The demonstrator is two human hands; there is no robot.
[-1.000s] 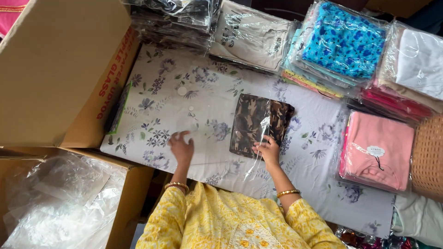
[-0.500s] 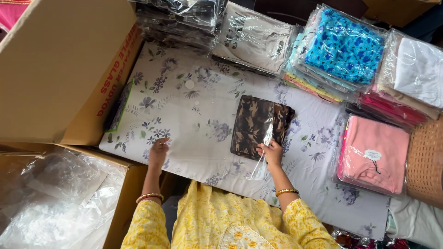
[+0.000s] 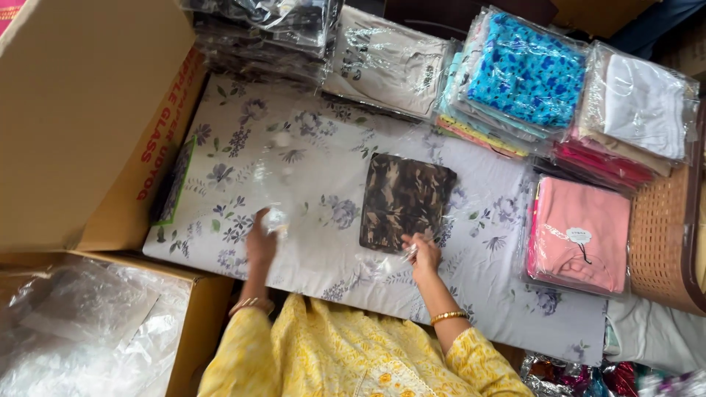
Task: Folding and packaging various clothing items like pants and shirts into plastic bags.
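Glossy, crinkled clear plastic film (image 3: 276,220) lifts off a matt floral cotton sheet (image 3: 309,147), where a matt camouflage-print folded cloth (image 3: 404,200) lies, beside a rough matt cardboard box (image 3: 81,125) and a woven wicker basket (image 3: 658,242).

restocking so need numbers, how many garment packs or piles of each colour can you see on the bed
camouflage brown pack: 1
pink pack: 1
blue floral pile: 1
white pile: 1
beige pile: 1
dark pile: 1
Total: 6

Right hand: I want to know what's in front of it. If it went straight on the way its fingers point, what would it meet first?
The right hand points up the bed; it would probably first meet the folded camouflage garment at its fingertips.
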